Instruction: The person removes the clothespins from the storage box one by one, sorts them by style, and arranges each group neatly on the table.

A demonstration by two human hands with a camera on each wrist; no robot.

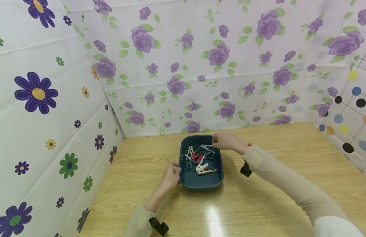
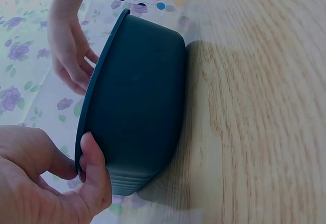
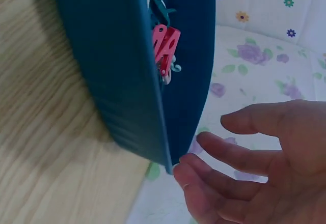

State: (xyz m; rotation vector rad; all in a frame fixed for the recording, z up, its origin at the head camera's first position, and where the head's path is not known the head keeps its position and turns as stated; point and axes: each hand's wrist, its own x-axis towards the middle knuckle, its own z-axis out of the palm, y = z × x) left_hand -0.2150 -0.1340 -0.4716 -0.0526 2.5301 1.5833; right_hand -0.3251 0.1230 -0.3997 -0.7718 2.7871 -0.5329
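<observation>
A dark teal plastic basin (image 1: 202, 189) stands on the table with several clothespins inside, among them red clothespins (image 1: 197, 157), white ones (image 1: 201, 163) and a cream one (image 1: 207, 171). At its left side my left hand (image 1: 171, 176) pinches the rim between thumb and fingers, plainly seen in the left wrist view. My right hand (image 1: 225, 141) is over the far right corner. In the right wrist view the fingers (image 3: 239, 152) are loosely bent, with nothing between them and the thumb, and fingertips close to the rim; whether they touch it I cannot tell.
Dark green hooked pieces (image 1: 208, 154) lie among the clothespins. The wooden table (image 1: 274, 158) ends at the back against a flower-printed sheet (image 1: 177, 65). Another printed sheet (image 1: 37, 131) hangs along the left edge, and a dotted one (image 1: 354, 125) on the right.
</observation>
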